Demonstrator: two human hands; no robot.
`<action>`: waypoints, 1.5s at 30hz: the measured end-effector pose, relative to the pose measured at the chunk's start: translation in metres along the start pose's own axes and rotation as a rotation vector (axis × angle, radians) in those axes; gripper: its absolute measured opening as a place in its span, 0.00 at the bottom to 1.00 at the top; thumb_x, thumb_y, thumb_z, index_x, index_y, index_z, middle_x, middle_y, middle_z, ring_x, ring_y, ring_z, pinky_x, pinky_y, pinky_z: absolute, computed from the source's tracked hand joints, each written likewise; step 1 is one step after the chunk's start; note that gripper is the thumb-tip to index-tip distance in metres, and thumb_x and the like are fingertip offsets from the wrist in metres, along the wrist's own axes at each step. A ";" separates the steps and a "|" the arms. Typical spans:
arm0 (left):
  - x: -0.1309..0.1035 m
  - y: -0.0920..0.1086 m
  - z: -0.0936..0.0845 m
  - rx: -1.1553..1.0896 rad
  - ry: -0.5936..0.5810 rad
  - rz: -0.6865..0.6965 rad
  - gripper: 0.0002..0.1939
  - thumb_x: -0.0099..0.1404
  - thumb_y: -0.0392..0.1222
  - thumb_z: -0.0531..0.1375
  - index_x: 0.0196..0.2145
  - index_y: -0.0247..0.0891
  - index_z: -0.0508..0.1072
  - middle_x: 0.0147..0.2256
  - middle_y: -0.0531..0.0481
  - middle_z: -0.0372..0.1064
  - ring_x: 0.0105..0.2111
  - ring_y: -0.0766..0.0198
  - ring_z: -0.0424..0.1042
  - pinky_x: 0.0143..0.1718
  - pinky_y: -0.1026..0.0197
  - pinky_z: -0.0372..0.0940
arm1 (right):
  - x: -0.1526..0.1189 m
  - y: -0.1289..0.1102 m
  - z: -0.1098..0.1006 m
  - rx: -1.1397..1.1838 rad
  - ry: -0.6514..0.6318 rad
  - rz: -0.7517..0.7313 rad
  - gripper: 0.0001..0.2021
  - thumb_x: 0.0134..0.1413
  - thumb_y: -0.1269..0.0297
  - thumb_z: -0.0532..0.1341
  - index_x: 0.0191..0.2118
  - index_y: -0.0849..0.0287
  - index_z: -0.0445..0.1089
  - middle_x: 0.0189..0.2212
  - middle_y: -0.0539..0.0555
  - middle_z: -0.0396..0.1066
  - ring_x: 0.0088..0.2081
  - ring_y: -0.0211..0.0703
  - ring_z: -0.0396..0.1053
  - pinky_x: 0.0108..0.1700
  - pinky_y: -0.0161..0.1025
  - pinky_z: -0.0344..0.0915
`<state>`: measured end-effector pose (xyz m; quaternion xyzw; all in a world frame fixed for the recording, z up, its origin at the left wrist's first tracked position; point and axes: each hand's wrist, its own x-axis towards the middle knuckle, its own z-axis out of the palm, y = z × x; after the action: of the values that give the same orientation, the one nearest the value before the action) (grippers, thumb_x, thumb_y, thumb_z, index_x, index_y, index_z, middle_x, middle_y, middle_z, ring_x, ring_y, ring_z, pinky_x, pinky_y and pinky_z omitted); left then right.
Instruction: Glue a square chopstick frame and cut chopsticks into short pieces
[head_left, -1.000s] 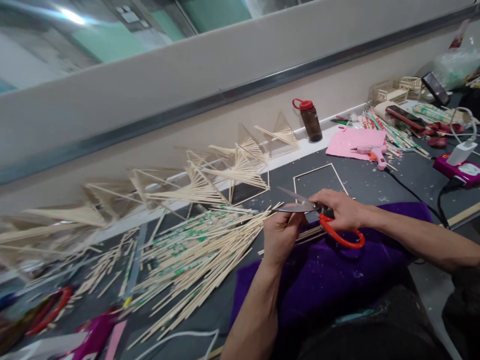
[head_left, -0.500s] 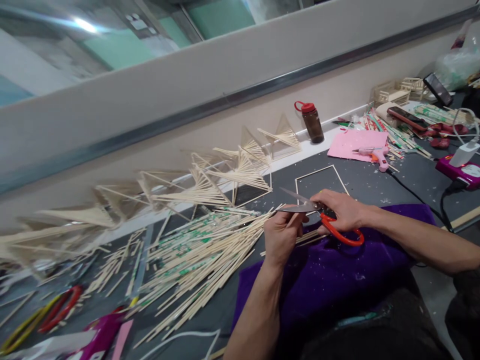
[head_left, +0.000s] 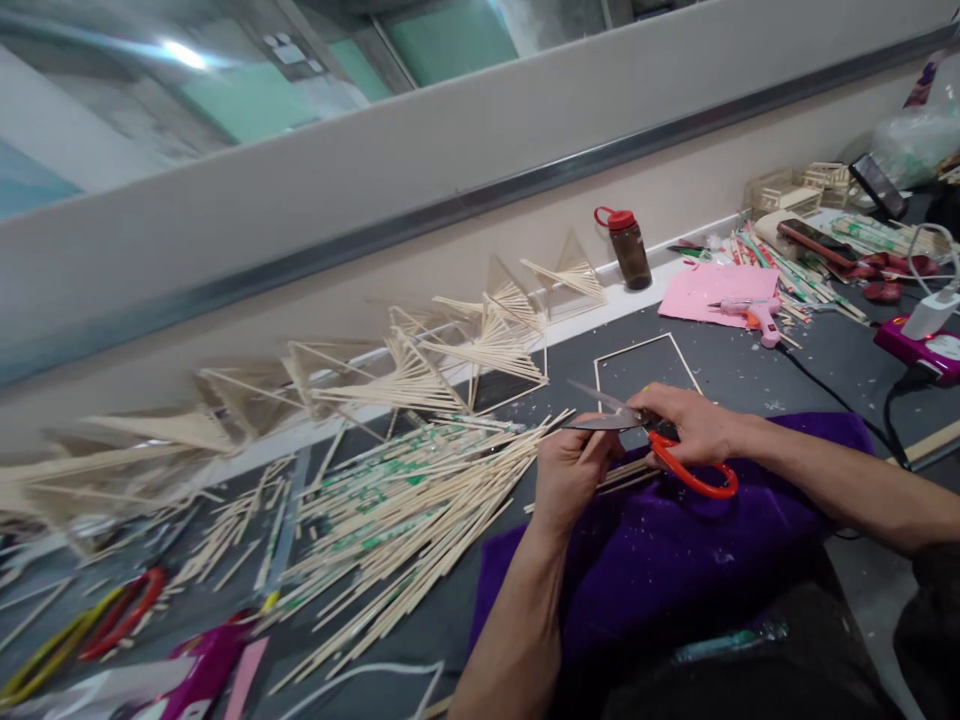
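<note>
My right hand (head_left: 694, 422) is closed around the red-handled scissors (head_left: 701, 477), whose blades are spread and point left. Close to the lower blade, my left hand (head_left: 564, 478) is pinched shut with its fingertips together. Whatever sits between those fingertips is too small or too hidden to make out. Beneath both hands, a few thin wooden sticks (head_left: 626, 477) lie across the purple cloth (head_left: 652, 570), partly covered by the left hand. Just beyond the scissors, a thin stick frame (head_left: 634, 347) lies flat on the dark table.
Left of my hands spreads a pile of loose wooden sticks (head_left: 427, 520). Twisted stick models (head_left: 487, 345) line the wall. A brown bottle (head_left: 630, 255) stands behind. At right, a pink glue gun (head_left: 757, 315) rests partly on pink foam (head_left: 686, 290), its cable running to a purple power strip (head_left: 919, 345).
The view has shifted slightly, so everything sits a little further right and lower. Both hands stay together at the scissors, whose blades remain apart but look slightly closer together.
</note>
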<state>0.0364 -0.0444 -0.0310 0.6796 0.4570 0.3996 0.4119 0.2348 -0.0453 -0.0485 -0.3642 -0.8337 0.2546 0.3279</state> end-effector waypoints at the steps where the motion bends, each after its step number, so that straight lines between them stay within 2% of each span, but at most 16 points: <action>1: 0.000 -0.001 0.000 0.007 0.012 0.005 0.16 0.61 0.48 0.58 0.21 0.35 0.71 0.16 0.56 0.62 0.13 0.75 0.53 0.15 0.69 0.48 | 0.000 0.000 0.000 -0.009 0.008 -0.006 0.25 0.44 0.62 0.65 0.51 0.59 0.62 0.43 0.57 0.66 0.42 0.47 0.65 0.44 0.46 0.63; 5: 0.001 -0.003 0.001 0.005 0.031 0.006 0.16 0.59 0.49 0.59 0.21 0.35 0.71 0.16 0.55 0.63 0.12 0.75 0.54 0.14 0.69 0.50 | 0.000 -0.003 0.000 -0.044 0.049 -0.012 0.22 0.47 0.64 0.62 0.50 0.60 0.63 0.42 0.57 0.67 0.43 0.48 0.65 0.45 0.46 0.64; 10: 0.003 -0.004 0.004 -0.098 0.084 -0.044 0.15 0.54 0.50 0.64 0.32 0.35 0.73 0.20 0.54 0.68 0.13 0.74 0.57 0.14 0.69 0.52 | 0.001 -0.005 0.001 -0.060 0.083 0.036 0.20 0.46 0.64 0.62 0.48 0.59 0.64 0.39 0.56 0.67 0.40 0.46 0.65 0.43 0.44 0.64; 15: 0.004 -0.004 0.006 -0.048 0.142 -0.039 0.15 0.55 0.51 0.64 0.27 0.34 0.73 0.20 0.53 0.68 0.15 0.74 0.57 0.15 0.70 0.52 | 0.001 -0.003 0.000 -0.073 0.093 0.052 0.19 0.46 0.64 0.62 0.47 0.59 0.64 0.38 0.56 0.67 0.39 0.45 0.64 0.43 0.44 0.64; 19: 0.002 -0.004 0.005 0.003 0.160 -0.028 0.15 0.55 0.51 0.63 0.24 0.35 0.72 0.18 0.54 0.66 0.14 0.74 0.55 0.15 0.69 0.51 | 0.002 -0.001 0.000 -0.049 0.068 0.051 0.24 0.43 0.64 0.66 0.48 0.56 0.62 0.41 0.55 0.67 0.40 0.45 0.64 0.44 0.45 0.63; 23: 0.002 -0.007 0.003 0.052 0.131 -0.003 0.17 0.58 0.52 0.61 0.22 0.36 0.72 0.16 0.55 0.64 0.14 0.74 0.55 0.16 0.68 0.51 | 0.002 0.000 -0.001 -0.028 0.031 0.050 0.28 0.42 0.57 0.68 0.49 0.57 0.60 0.42 0.56 0.65 0.41 0.46 0.64 0.44 0.46 0.63; 27: 0.002 -0.007 -0.001 0.082 0.065 0.017 0.18 0.61 0.50 0.57 0.19 0.36 0.71 0.13 0.56 0.59 0.14 0.73 0.54 0.16 0.68 0.50 | 0.001 0.000 -0.002 -0.006 0.020 0.024 0.29 0.43 0.56 0.68 0.50 0.59 0.60 0.43 0.57 0.65 0.42 0.46 0.64 0.44 0.46 0.63; 33: 0.002 0.000 -0.007 0.114 -0.060 0.054 0.19 0.62 0.48 0.56 0.18 0.36 0.70 0.15 0.55 0.60 0.13 0.73 0.54 0.16 0.68 0.50 | 0.001 0.000 -0.002 0.005 -0.011 0.019 0.29 0.42 0.55 0.69 0.50 0.58 0.61 0.42 0.56 0.66 0.42 0.47 0.64 0.45 0.47 0.64; 39: 0.002 -0.003 -0.004 0.123 0.010 0.036 0.19 0.61 0.50 0.57 0.18 0.36 0.71 0.13 0.54 0.60 0.14 0.72 0.55 0.15 0.69 0.49 | -0.001 -0.003 -0.002 0.043 0.016 0.039 0.24 0.43 0.65 0.65 0.49 0.56 0.63 0.42 0.54 0.67 0.41 0.45 0.65 0.45 0.45 0.64; 42: 0.002 -0.006 -0.002 0.130 0.040 0.032 0.20 0.61 0.51 0.57 0.17 0.37 0.70 0.13 0.54 0.60 0.14 0.72 0.56 0.15 0.69 0.49 | 0.000 -0.005 -0.001 0.002 0.058 0.023 0.22 0.43 0.67 0.63 0.48 0.57 0.64 0.41 0.55 0.68 0.41 0.45 0.65 0.44 0.44 0.63; 45: 0.003 -0.006 -0.002 0.099 0.051 0.043 0.17 0.61 0.51 0.58 0.21 0.36 0.72 0.15 0.54 0.63 0.14 0.73 0.55 0.15 0.69 0.50 | 0.001 -0.005 0.000 -0.004 0.110 0.087 0.17 0.45 0.68 0.61 0.45 0.58 0.67 0.33 0.51 0.68 0.34 0.40 0.64 0.39 0.38 0.62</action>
<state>0.0338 -0.0400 -0.0355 0.6983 0.4719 0.4024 0.3575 0.2321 -0.0474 -0.0451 -0.4144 -0.7981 0.2466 0.3612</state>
